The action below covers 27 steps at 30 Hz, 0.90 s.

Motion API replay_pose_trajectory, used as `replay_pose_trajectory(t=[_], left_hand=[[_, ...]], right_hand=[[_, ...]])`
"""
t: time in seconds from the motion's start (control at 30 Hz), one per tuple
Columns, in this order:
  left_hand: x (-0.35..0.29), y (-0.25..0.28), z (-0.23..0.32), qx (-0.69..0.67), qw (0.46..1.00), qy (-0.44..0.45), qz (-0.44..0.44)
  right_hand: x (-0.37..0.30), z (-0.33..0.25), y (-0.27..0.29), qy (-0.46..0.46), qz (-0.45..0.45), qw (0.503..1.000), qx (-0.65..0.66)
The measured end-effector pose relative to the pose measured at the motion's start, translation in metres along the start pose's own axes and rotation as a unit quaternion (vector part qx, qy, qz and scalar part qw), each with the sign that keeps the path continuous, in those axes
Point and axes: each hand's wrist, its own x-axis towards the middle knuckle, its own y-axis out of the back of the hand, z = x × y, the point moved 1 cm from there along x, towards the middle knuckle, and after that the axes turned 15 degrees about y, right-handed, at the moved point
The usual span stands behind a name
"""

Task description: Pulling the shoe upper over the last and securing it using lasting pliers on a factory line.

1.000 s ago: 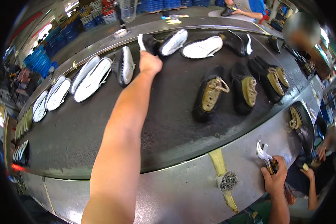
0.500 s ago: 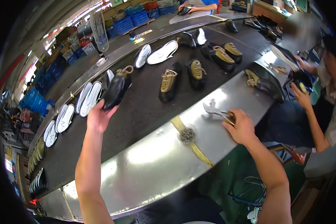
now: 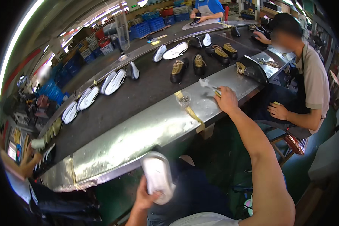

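Observation:
My left hand [image 3: 144, 196] grips a shoe [image 3: 157, 175] low over my lap. Its white underside faces up toward me, and motion blurs it a little. At the metal ledge, my right hand [image 3: 228, 100] is closed round the handles of a pair of pincers [image 3: 208, 86], whose jaws point left. A small round dish of shiny metal bits [image 3: 184, 100] sits beside the pincers on a yellow strip [image 3: 194, 116]. Across the dark belt beyond stand black shoes with tan laced tongues [image 3: 178, 70], and others lie white underside up [image 3: 115, 82].
The smooth metal ledge [image 3: 120, 141] edges the belt on my side. A co-worker [image 3: 314, 75] sits close on my right, by a large dark shoe [image 3: 254, 71]. Another person's forearms [image 3: 26, 162] reach in at far left. Across the belt a person in blue [image 3: 211, 9] handles a shoe.
My left hand has brought the shoe from the belt down to my lap and turned its white underside up. My right hand keeps the pincers on the ledge. A person has appeared at far left.

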Motion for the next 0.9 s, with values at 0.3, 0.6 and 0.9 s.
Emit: replay_pose_trajectory(t=[0.3,0.6,0.9], left_hand=[[-0.060,-0.057,-0.081,0.609,0.783,0.097,0.081],[0.056,-0.080,-0.065,0.059,0.987,0.147,0.019],[-0.013,-0.041,-0.049,0.006,0.998,0.046,-0.036]], right_hand=[[-0.249,-0.084,0.001,-0.098,-0.078,0.943,0.307],[-0.356,-0.139,0.069,-0.130,-0.247,0.845,0.457],[-0.321,-0.202,0.092,-0.034,-0.469,0.740,0.481]])
